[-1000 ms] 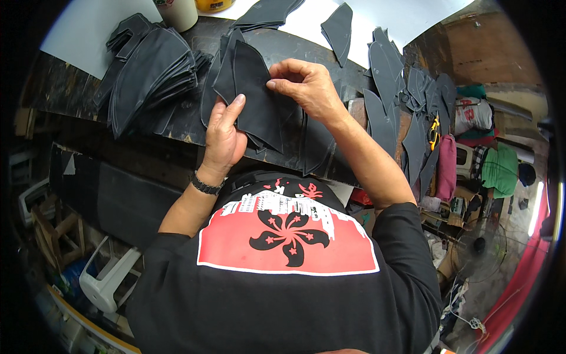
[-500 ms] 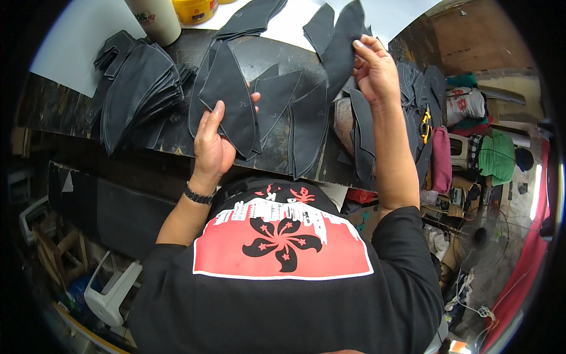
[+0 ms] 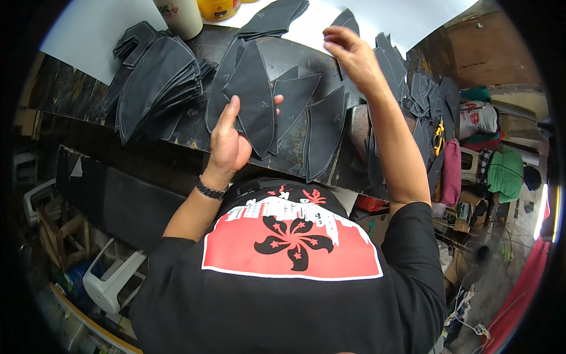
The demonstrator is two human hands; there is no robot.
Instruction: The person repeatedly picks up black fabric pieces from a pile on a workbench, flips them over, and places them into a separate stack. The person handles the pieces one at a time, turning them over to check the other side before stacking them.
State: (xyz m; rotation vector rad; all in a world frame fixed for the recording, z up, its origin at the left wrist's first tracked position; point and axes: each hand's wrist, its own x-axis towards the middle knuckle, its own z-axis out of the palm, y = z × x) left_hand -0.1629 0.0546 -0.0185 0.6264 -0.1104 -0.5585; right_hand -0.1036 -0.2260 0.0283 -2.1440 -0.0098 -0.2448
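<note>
**A:** So vs half a second back, the right hand (image 3: pixel 352 56) has gone further out over the bench and let go of the dark piece it had up. Now it hovers just above the dark panel (image 3: pixel 348 22) lying on the white sheet (image 3: pixel 407 17), fingers loosely curled, pinching nothing as far as I can see. Left hand's about where it was.

**B:** Left to right then?

**A:** Far left on the dark workbench (image 3: pixel 65 94): a fanned stack of black cut pieces (image 3: pixel 156 85). Behind it a white tub (image 3: pixel 180 15) with a coloured label, then a yellow tub (image 3: pixel 218 8); tops cropped, can't tell what's in either. Middle: left hand (image 3: pixel 230 138) clamped on a small bundle of black leaf-shaped pieces (image 3: pixel 253 97), thumb pressed on the front, fingers behind, held upright over the bench edge. More pieces lie loose next to it. Right of the arm, another heap of black pieces (image 3: pixel 421 91), yellow-handled scissors (image 3: pixel 438 137), a pink cloth (image 3: pixel 452 177), and a white bag with red print (image 3: pixel 476 118).
</note>
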